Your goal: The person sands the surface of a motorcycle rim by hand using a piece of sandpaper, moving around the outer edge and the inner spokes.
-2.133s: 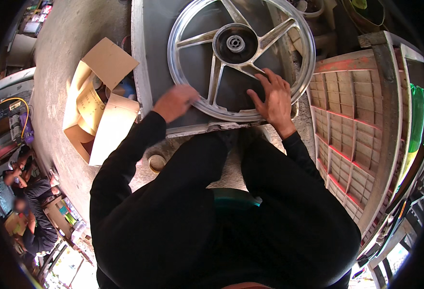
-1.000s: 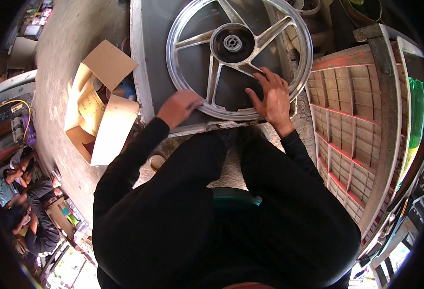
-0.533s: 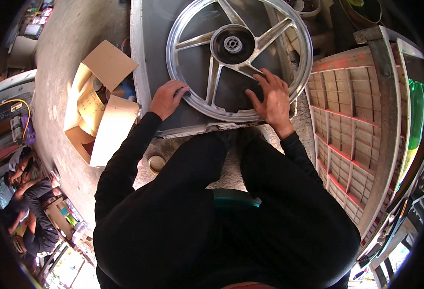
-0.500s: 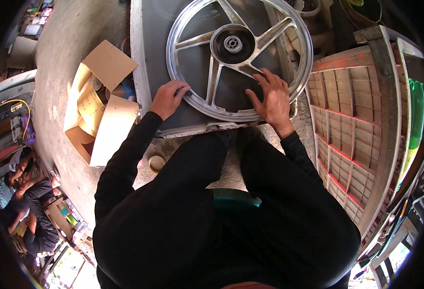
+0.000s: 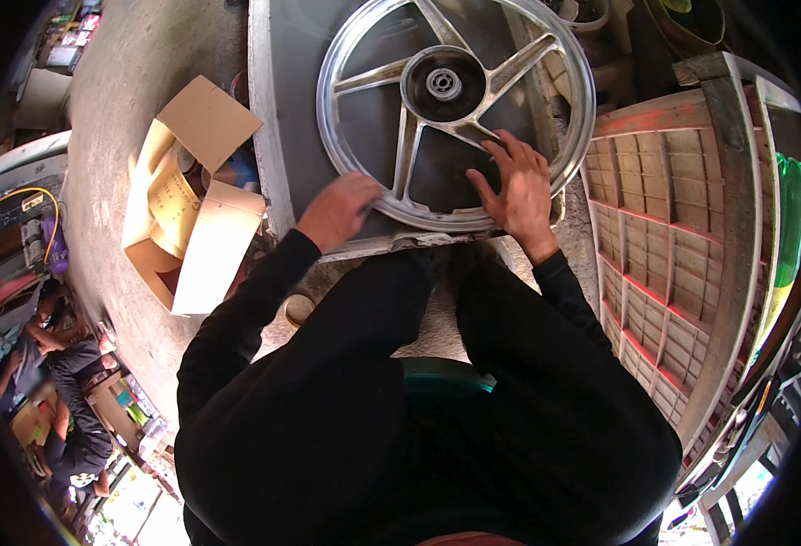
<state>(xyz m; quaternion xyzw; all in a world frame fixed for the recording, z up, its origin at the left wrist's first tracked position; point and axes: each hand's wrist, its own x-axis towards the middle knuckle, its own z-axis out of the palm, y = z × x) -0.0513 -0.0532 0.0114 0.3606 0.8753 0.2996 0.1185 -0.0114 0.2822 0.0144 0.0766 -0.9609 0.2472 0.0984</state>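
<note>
A bare metal spoked wheel point(image 5: 407, 155) lies flat on a grey-topped bench, its dark hub point(image 5: 443, 84) facing up. At the rim's lower left is my left hand point(image 5: 339, 211), fingers curled and a little smeared by motion. Something small and dark shows at its fingertips, too unclear to name. My right hand point(image 5: 520, 196) rests over the rim's lower right with fingers and thumb spread apart. Its fingertips reach inside the rim to the end of a spoke, and nothing separate is in that hand.
On the floor to the left stands an open cardboard box point(image 5: 207, 118). A wooden frame with a tiled-looking panel point(image 5: 659, 227) leans at the right beside a green plastic bottle point(image 5: 790, 214). A small round container point(image 5: 298, 309) sits below the bench. People point(image 5: 77, 400) sit far left.
My left hand has slid right and slightly nearer along the rim. My right hand keeps its place on the wheel. A person at the far left has shifted posture.
</note>
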